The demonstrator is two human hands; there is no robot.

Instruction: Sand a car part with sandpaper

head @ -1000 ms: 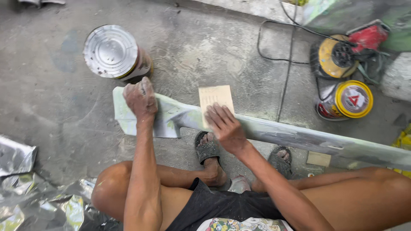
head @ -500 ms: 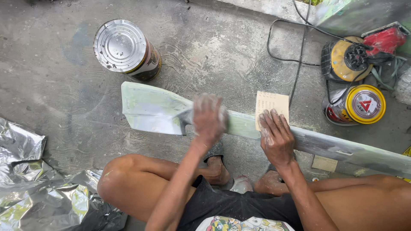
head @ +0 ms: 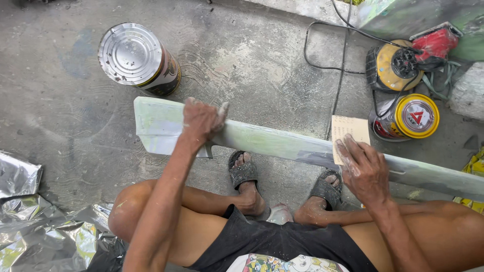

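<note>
Sanding of the long pale-green panel [head: 282, 143], laid across the concrete floor [head: 262, 65] before the squatting person's sandalled feet, appears partly done: chalky dust shows near the left hand [head: 200, 120], whose fingers curl down onto the panel, whether over an abrasive I cannot tell, while greyer, duller surface remains rightward. Right hand [head: 365, 168] lies flat, fingers spread, pinning a tan sandpaper sheet [head: 349, 132]; a large tin [head: 138, 59], a smaller yellow-lidded can [head: 407, 117], a corded power tool [head: 403, 63] and crumpled foil [head: 35, 221] lie near, none obstructing.

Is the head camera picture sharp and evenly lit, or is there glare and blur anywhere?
Head view: soft, even daylight with faint shadows; the left hand on the pale green panel looks slightly smeared, the right hand sharper; bright glare on the tin can lid and the crumpled foil; edges bow a little.
</note>
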